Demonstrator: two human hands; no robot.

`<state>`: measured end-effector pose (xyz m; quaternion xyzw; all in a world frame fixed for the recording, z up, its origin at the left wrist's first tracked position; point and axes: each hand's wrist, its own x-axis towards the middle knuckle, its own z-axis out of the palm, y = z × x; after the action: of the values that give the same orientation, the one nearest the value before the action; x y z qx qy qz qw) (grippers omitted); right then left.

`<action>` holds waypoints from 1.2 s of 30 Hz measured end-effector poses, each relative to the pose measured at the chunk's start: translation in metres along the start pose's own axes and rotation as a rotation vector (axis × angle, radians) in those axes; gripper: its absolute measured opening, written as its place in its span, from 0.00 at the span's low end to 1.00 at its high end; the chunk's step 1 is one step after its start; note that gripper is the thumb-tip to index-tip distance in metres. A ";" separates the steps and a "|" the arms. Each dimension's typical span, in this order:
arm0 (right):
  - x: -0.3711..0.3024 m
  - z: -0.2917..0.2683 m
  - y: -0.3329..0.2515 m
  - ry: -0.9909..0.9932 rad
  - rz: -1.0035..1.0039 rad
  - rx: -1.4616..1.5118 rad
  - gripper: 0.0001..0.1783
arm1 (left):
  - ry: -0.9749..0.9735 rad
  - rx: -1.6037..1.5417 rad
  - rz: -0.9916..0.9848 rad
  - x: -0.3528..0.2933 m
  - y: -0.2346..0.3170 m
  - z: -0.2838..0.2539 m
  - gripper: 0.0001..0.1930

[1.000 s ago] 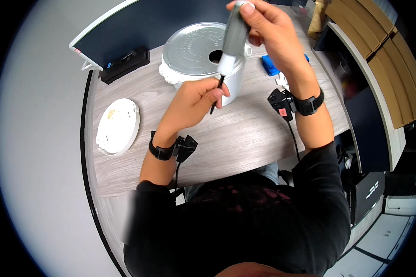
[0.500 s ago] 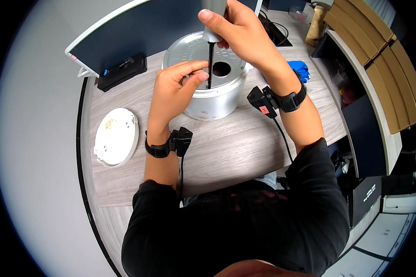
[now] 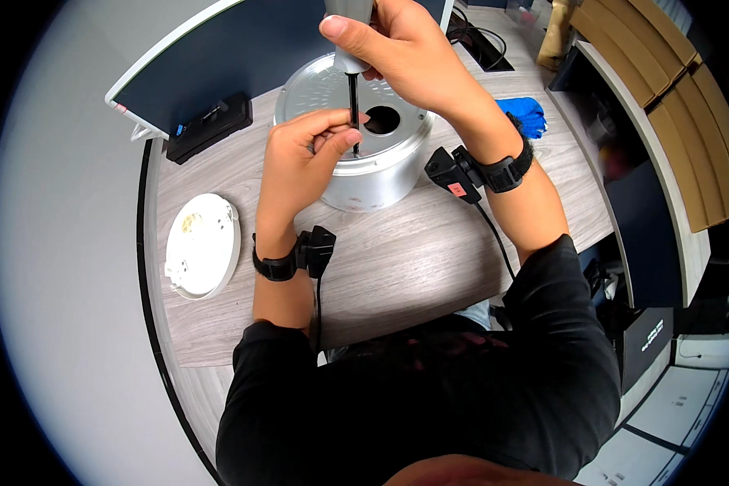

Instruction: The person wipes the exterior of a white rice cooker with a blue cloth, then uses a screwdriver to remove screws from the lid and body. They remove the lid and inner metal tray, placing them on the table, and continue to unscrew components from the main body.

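Observation:
A silver round metal housing [image 3: 370,186] stands in front of the monitor, its flat top pierced by small slots and one large round hole. My right hand [image 3: 405,53] is wrapped round the grey handle of a screwdriver [image 3: 354,93], held nearly upright. The tool's dark shaft points down to the near rim of the top plate. Low on that shaft, the thumb and index finger of my left hand [image 3: 304,150] are pinched at it. Whether a screw sits under the tip is too small to tell.
A white round plastic cover [image 3: 204,247] lies on the table at the left. Behind stand a monitor [image 3: 259,61] and a black case [image 3: 211,130]. Blue cloth [image 3: 524,117] lies to the right, beside a shelf unit [image 3: 648,186] with cardboard boxes [image 3: 680,113]. Cables hang from both wrist straps.
The screwdriver in my right hand has shifted slightly left. My left fingertips, beside the shaft before, now overlap it. The whole view has moved a little.

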<state>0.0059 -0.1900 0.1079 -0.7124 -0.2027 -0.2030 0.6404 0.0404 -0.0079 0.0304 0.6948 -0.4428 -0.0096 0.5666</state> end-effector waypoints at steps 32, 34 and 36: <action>-0.016 0.002 0.010 0.064 -0.042 -0.054 0.16 | 0.014 -0.167 -0.004 0.001 0.005 0.005 0.07; -0.019 0.004 0.003 0.014 -0.001 0.042 0.14 | -0.038 -0.141 -0.014 -0.001 0.007 0.002 0.09; -0.018 0.000 0.006 -0.084 -0.007 0.083 0.16 | -0.078 -0.115 -0.010 0.000 0.006 -0.002 0.09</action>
<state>-0.0056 -0.1912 0.0928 -0.6924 -0.2402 -0.1664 0.6598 0.0378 -0.0057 0.0359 0.6625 -0.4598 -0.0646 0.5878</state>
